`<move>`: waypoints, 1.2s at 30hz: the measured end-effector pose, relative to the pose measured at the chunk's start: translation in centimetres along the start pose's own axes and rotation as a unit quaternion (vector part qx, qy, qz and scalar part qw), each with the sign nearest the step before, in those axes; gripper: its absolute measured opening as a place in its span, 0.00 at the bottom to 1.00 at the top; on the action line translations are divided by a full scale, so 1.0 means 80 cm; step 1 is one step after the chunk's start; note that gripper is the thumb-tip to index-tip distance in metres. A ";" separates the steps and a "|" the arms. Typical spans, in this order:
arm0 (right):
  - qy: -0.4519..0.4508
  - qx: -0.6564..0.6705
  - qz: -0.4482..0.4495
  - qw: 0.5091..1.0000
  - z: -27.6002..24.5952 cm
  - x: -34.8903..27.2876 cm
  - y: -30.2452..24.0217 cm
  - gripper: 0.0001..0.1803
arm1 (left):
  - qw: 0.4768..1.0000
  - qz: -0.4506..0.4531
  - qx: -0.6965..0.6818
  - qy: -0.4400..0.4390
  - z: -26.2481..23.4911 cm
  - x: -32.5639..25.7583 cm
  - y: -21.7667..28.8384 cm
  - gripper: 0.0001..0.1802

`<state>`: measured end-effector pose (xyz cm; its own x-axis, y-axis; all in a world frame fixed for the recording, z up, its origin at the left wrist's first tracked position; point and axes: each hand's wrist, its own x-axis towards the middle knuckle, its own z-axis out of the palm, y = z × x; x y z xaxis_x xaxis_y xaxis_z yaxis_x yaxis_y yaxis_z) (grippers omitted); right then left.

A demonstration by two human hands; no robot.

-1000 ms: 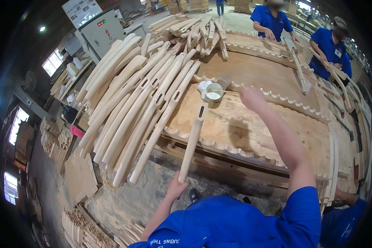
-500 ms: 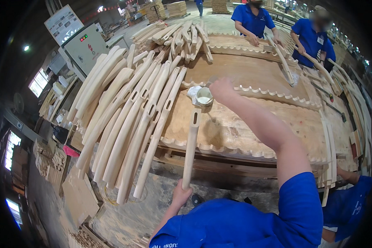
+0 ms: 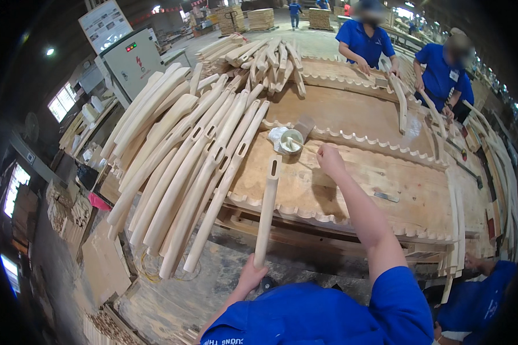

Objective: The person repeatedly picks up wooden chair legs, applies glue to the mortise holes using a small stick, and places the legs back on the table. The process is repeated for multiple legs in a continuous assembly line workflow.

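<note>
Head view: slotted bar (image 3: 265, 221) extends from left hand (image 3: 252, 272).

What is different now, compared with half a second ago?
The right hand has drawn back from the cup, lower and farther right; whether it holds anything is unclear. The left hand still grips the slotted wooden piece, and the cup stays on the board.

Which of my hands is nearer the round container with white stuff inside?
Right. Your right hand is just right of the round container; your left hand is much farther toward you, gripping a pale slotted wooden bar.
</note>
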<state>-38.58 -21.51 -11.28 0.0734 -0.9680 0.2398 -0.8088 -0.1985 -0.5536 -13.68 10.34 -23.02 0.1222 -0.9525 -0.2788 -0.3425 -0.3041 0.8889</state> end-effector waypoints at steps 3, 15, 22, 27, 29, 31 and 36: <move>-0.004 0.096 0.018 0.995 0.016 -0.006 0.017 0.09 | 1.000 -0.017 -0.004 -0.005 -0.001 -0.003 0.008 0.25; -0.063 0.113 -0.106 0.986 0.048 0.025 0.048 0.12 | 0.998 -0.014 -0.062 -0.002 -0.029 -0.034 0.039 0.32; -0.037 0.066 -0.184 0.980 0.015 0.127 0.128 0.13 | 0.999 0.034 -0.017 0.003 -0.023 -0.024 0.052 0.26; -0.140 0.096 -0.065 0.983 0.069 0.134 0.081 0.13 | 1.000 0.010 -0.022 0.016 -0.022 -0.030 0.057 0.25; -0.169 0.107 -0.029 0.979 0.075 0.129 0.073 0.13 | 1.000 0.002 0.000 0.022 -0.022 -0.029 0.059 0.25; -0.192 0.119 0.006 0.974 0.079 0.123 0.071 0.13 | 1.000 -0.003 0.011 0.024 -0.022 -0.030 0.061 0.25; -0.207 0.177 0.094 0.958 0.033 0.100 0.108 0.13 | 0.999 0.028 0.024 0.017 -0.017 -0.025 0.064 0.28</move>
<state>-43.46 -31.42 -16.26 0.2291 -0.9553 -0.1866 -0.5880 0.0170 -0.8087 -14.40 10.67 -17.42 0.1320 -0.9674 -0.2160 -0.3948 -0.2512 0.8838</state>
